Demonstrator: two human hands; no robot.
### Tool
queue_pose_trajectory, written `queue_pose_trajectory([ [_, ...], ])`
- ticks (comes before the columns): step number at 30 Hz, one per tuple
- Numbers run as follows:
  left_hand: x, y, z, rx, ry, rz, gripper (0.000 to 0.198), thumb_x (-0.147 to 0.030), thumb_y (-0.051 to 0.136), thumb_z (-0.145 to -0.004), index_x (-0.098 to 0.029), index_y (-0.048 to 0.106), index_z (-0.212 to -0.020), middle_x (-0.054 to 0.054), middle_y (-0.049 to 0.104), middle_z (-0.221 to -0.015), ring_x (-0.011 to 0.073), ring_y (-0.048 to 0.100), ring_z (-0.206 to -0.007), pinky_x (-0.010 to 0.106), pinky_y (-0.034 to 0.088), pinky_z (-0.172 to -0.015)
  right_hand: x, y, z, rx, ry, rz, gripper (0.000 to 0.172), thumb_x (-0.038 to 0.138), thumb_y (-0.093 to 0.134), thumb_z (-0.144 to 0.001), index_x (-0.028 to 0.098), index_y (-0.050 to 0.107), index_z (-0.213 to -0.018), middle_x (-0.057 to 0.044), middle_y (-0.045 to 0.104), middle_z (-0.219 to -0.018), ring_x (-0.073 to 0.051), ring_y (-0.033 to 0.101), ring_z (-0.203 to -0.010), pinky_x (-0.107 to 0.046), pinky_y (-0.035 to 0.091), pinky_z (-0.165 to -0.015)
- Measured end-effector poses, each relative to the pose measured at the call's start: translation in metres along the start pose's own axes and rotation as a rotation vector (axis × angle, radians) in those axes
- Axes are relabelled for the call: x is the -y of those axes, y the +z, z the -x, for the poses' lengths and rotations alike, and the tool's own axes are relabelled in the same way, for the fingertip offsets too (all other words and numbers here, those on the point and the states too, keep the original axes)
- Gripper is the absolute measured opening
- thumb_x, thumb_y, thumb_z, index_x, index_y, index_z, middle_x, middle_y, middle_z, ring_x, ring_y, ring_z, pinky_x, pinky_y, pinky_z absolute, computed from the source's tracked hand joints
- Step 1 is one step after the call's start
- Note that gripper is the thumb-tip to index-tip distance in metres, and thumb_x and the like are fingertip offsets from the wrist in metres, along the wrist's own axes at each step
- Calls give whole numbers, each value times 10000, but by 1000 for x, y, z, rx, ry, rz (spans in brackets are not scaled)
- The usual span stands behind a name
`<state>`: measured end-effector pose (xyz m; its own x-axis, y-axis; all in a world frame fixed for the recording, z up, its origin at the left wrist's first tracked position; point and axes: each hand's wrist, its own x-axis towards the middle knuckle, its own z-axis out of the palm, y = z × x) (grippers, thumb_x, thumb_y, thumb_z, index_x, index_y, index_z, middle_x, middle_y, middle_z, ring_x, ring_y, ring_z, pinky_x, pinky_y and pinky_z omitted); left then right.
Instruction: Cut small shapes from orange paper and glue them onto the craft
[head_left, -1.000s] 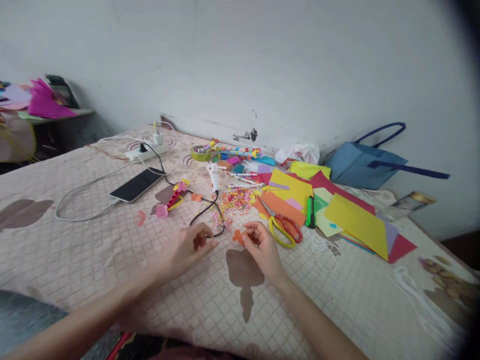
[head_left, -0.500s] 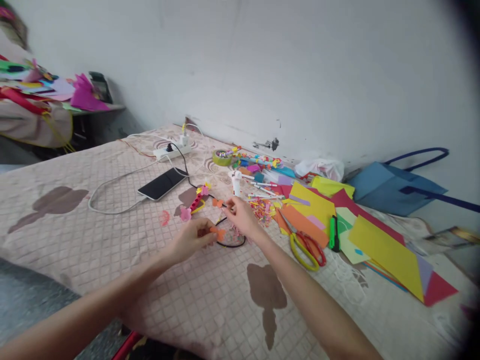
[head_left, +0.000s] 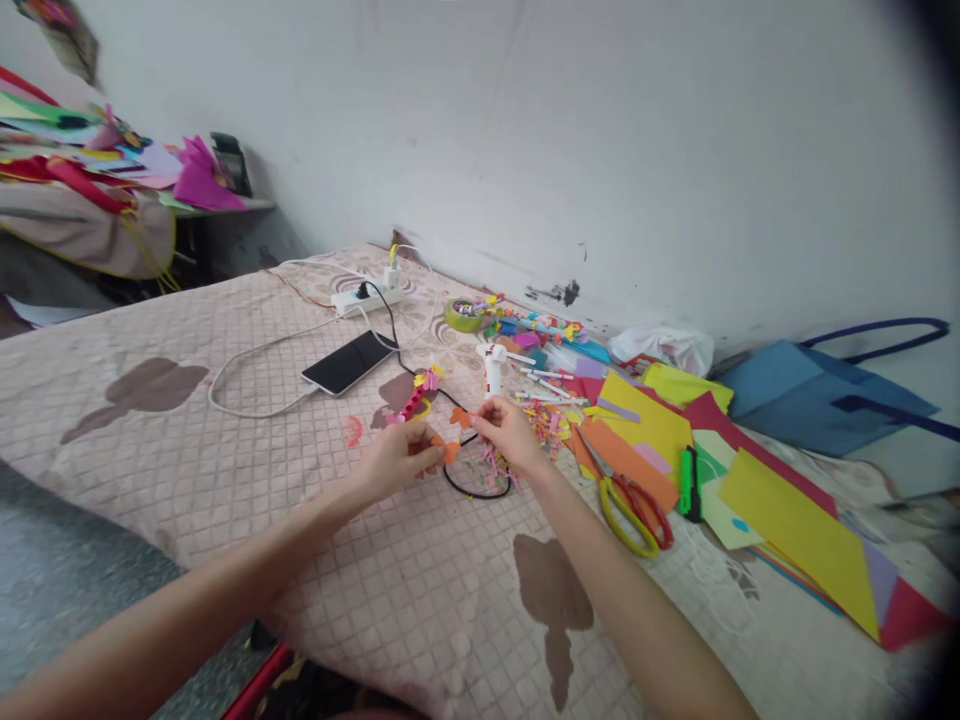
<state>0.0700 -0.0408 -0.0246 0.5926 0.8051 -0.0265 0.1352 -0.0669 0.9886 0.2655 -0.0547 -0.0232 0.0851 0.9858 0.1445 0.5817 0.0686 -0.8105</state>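
Observation:
My left hand [head_left: 403,460] pinches an orange paper cutout [head_left: 451,453] between thumb and fingertips. Just above and to its right, my right hand [head_left: 510,433] closes its fingertips on a second orange paper cutout [head_left: 460,418]. The two cutouts are close together over the cloth. Beneath them runs a black cord [head_left: 480,495] that loops on the table. Beyond my right hand stands a white glue gun [head_left: 493,370]. A pink and red decorated strip [head_left: 412,402] with yellow pieces lies behind my left hand, partly hidden by it. A small coral paper piece [head_left: 353,431] rests to the left.
A phone [head_left: 349,362] on a charging cable and a power strip [head_left: 367,298] lie at the back left. To the right are scissors [head_left: 634,510], a green cutter [head_left: 688,484], coloured paper sheets [head_left: 802,530], small scraps [head_left: 551,425] and a blue bag [head_left: 817,395].
The view has shifted, so the table's things appear farther right. My hands have drawn closer together, bringing the two orange cutouts nearer each other.

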Motion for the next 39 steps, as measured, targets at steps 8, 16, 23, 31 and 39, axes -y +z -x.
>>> queue_pose_trajectory([
  [8, -3, 18, -5, 64, -51, 69, 161, -241, 536, -752, -119, 616, -684, 4, 614, -575, 83, 553, -507, 193, 452, -513, 20, -6, 44, 158, 50, -303, 99, 287, 581, -746, 205, 524, -749, 58, 506, -577, -85, 453, -443, -191, 340, -401],
  [16, -4, 19, -2, 54, -73, 168, 361, -465, 551, -788, -113, 606, -735, 52, 660, -687, 105, 592, -568, 219, 483, -547, 17, 2, 44, 56, 0, -217, 82, 252, 573, -738, 199, 525, -699, 41, 534, -600, -96, 478, -482, -212, 377, -448],
  [23, 3, 17, -2, 68, -37, 146, 283, -405, 609, -755, -125, 581, -721, 26, 639, -641, 83, 560, -520, 200, 449, -504, 16, 7, 46, 74, 94, -393, 137, 298, 605, -722, 202, 508, -702, 46, 522, -596, -81, 461, -443, -191, 358, -385],
  [31, 11, 14, 4, 74, 45, -21, 250, -367, 538, -797, -135, 547, -703, 14, 598, -614, 99, 541, -531, 204, 410, -480, 11, 6, 49, 193, 128, -414, 184, 371, 585, -770, 197, 539, -807, 43, 533, -617, -80, 466, -451, -184, 360, -387],
  [39, 18, 17, 6, 80, 119, -16, 199, -317, 537, -788, -131, 564, -724, 17, 598, -640, 116, 550, -568, 219, 423, -518, 42, 25, 65, -56, -322, 107, 585, 336, 782, -597, 255, 521, -1114, -87, 531, -1129, -268, 491, -1054, -443, 410, -894],
])
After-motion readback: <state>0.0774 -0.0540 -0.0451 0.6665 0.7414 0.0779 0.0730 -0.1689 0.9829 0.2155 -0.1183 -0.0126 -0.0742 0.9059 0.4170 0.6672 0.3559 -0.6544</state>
